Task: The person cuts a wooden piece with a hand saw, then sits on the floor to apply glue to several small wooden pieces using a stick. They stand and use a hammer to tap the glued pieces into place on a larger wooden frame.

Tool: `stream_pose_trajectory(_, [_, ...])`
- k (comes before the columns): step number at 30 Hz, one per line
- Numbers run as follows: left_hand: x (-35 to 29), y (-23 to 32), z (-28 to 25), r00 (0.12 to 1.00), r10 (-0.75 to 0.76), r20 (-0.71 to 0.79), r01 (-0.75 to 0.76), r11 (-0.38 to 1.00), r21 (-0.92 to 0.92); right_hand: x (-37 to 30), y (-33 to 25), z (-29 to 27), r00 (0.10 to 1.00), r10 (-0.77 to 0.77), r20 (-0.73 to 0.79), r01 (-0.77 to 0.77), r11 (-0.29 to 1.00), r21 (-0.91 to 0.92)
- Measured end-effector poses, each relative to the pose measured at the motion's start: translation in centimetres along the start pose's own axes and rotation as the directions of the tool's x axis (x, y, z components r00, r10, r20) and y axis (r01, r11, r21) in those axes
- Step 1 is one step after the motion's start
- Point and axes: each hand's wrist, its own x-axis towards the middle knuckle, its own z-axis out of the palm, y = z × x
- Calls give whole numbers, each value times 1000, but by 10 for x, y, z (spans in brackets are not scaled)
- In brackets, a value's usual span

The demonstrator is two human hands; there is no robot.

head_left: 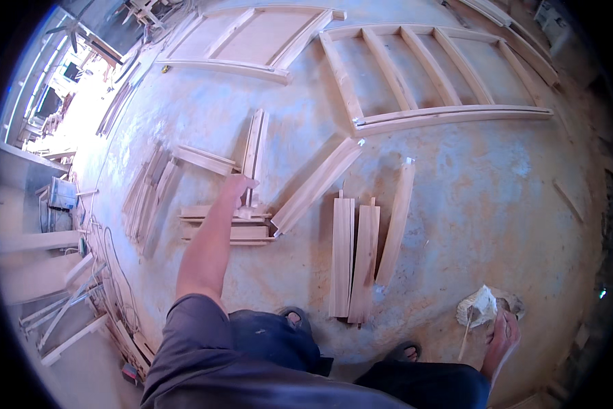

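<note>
My left hand (pixel 237 187) reaches forward with its fingers closed at the near end of a grooved wooden piece (pixel 255 140) that points away from me. Just below that hand are short grooved wooden pieces (pixel 228 235), partly hidden by my forearm. Low on the right, my right hand (pixel 502 334) has curled fingers beside a white, crumpled glue container (pixel 482 307). A thin stick (pixel 465 334) leans out of it. What these fingers hold, if anything, is hidden.
Loose boards (pixel 365 262) with tenoned ends and an angled board (pixel 316 187) lie ahead. Stacked strips (pixel 149 194) are at left. Two assembled wooden frames, one slatted (pixel 456 114) and one wider (pixel 224 67), lie at the back. Cables (pixel 115 273) run along the left.
</note>
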Motion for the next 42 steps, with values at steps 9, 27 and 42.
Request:
stream_pose_trajectory(9, [-173,117,105,771,416,482,-204,879,-432,43,-62,18,993,79,-93,-42,936,350])
stream_pose_trajectory(27, [-343,184,285,428,632,646,-868,487,98,54,-80,-19,780,-540,-316,624,709,329])
stream_pose_trajectory(42, [-363,180,268,124,885,448,-964,-1,267,47,-42,-47,984,25,-177,107,711,694])
